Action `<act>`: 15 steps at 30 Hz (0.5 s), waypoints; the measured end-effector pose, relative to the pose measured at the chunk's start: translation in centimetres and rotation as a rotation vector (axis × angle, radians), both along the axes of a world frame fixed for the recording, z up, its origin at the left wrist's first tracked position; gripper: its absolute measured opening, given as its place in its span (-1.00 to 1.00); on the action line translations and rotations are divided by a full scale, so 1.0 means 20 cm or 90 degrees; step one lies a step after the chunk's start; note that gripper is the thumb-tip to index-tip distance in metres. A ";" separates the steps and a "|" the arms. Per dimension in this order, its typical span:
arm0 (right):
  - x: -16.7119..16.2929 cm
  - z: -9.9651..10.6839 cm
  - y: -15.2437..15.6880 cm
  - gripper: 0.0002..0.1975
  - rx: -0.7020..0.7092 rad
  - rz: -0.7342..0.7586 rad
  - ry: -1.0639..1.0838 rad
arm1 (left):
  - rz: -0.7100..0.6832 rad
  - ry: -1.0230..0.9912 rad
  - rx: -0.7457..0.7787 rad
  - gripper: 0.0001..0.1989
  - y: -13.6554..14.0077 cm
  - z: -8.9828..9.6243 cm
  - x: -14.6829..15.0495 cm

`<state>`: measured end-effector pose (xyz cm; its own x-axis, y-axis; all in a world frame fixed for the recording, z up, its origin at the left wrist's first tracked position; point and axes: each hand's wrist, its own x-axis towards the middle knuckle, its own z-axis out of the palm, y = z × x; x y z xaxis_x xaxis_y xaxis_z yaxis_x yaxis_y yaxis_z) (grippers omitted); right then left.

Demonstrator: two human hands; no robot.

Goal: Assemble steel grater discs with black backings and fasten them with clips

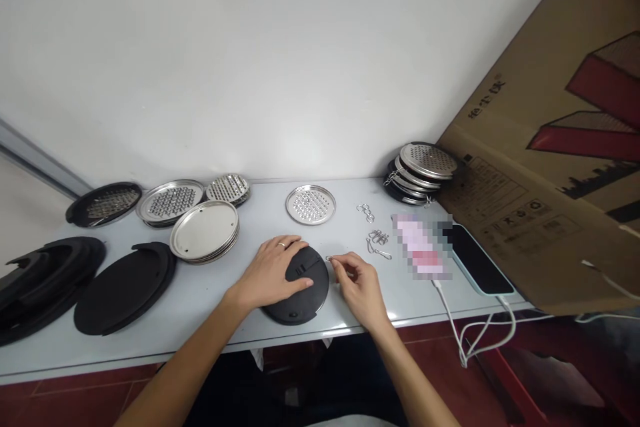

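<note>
A round black plate [299, 300] with a small slot and a hole lies near the table's front edge, a metal rim showing beneath it. My left hand [270, 273] holds it from the left, its thumb across the top and its fingers along the far edge. Just right of the plate, my right hand [357, 283] is closed in a pinch on a small metal ring [329, 258]. Beyond the plate lies a round metal grater disc [311, 205]. Several loose rings [366, 213] and a little heap of wire clips [379, 240] sit right of it.
Metal discs [205, 230], grater discs [175, 201] and black round covers [125, 290] occupy the left side. A stack of grater discs with chains [427, 163] stands back right. A phone [480, 260], white cables [467, 347] and a large cardboard box [540, 180] are on the right.
</note>
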<state>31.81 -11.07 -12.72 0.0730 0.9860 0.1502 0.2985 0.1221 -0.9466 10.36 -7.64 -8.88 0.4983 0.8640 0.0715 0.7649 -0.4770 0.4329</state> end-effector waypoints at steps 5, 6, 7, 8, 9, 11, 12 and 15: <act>-0.04 -0.01 0.06 -0.74 0.023 -0.013 -0.046 | 0.080 0.084 0.040 -0.45 -0.08 -0.04 0.01; -0.06 -0.01 0.07 -0.75 0.026 -0.012 -0.050 | 0.103 0.092 0.058 -0.46 -0.11 -0.05 0.02; -0.07 -0.01 0.08 -0.76 0.029 -0.009 -0.054 | 0.122 0.094 0.077 -0.46 -0.13 -0.06 0.02; -0.09 -0.02 0.08 -0.77 0.032 -0.006 -0.058 | 0.136 0.089 0.094 -0.47 -0.15 -0.07 0.02; -0.11 -0.02 0.09 -0.78 0.036 -0.002 -0.062 | 0.146 0.080 0.110 -0.47 -0.17 -0.08 0.02; -0.14 -0.02 0.09 -0.80 0.043 0.007 -0.072 | 0.154 0.057 0.141 -0.46 -0.19 -0.10 0.01; -0.15 -0.03 0.09 -0.80 0.046 0.011 -0.078 | 0.153 0.047 0.153 -0.44 -0.19 -0.11 0.01; -0.18 -0.04 0.09 -0.79 0.055 0.018 -0.096 | 0.135 0.029 0.170 -0.40 -0.18 -0.12 0.02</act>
<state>28.22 -9.27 -13.47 0.0151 0.9701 0.2422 0.4313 0.2122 -0.8769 10.72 -11.27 -11.26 0.3179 0.9025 0.2905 0.8749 -0.3973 0.2769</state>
